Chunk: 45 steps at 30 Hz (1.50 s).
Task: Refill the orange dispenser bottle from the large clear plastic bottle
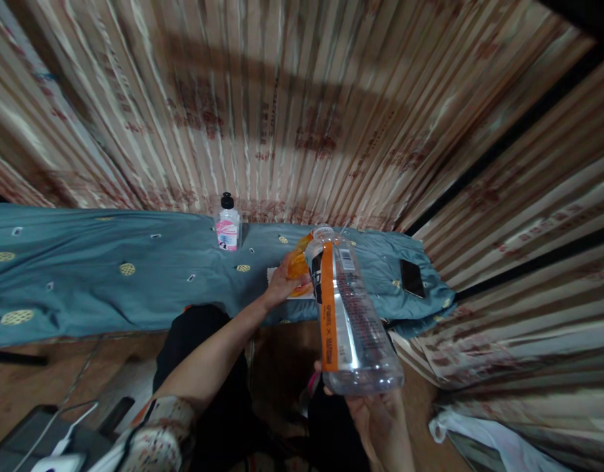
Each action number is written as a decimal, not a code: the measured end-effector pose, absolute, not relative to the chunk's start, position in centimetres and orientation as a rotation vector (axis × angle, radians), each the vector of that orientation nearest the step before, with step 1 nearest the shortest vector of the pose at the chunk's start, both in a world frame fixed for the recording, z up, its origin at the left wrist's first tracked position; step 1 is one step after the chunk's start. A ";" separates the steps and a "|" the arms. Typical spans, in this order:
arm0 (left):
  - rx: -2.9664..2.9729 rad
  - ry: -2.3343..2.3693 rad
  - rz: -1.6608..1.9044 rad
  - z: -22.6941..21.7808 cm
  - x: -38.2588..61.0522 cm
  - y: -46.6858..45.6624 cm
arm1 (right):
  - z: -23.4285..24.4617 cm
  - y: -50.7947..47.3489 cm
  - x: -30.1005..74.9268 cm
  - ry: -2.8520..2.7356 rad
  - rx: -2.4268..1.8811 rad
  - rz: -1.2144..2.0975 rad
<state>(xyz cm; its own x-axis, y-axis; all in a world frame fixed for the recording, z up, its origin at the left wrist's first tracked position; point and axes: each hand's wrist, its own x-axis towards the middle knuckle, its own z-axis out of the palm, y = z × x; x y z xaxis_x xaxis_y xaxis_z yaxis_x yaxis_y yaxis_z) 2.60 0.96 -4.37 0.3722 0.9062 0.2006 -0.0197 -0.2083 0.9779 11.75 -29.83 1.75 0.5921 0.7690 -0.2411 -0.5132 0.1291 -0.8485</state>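
A large clear plastic bottle [358,314] with an orange and silver label is tilted in front of me, its neck pointing away. My right hand [375,416] grips it from beneath near the base, with most fingers hidden behind it. My left hand [281,283] is closed on an orange see-through object [298,258] beside the bottle's neck; its exact kind is unclear. Below that hand, a white and orange packet [302,288] lies on the blue-green cloth [159,269]. Whether the orange object touches the bottle's mouth I cannot tell.
A small clear bottle [227,226] with a black cap and pink label stands on the cloth to the left. A dark phone [412,278] lies at the right. Striped curtains [262,111] hang behind. A white plastic bag [493,439] is at lower right, a white charging cable [78,426] at lower left.
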 end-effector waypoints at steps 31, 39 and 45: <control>1.507 0.877 1.057 -6.3 2.9 1.0 | -0.1 -32.9 13.7 -0.170 -1.098 1.039; 1.559 0.903 1.017 -5.3 2.7 0.5 | 0.5 -33.1 14.1 -0.293 -1.280 0.974; 1.569 0.905 1.024 -5.6 2.9 0.5 | 0.2 -33.2 14.2 -0.425 -1.302 0.909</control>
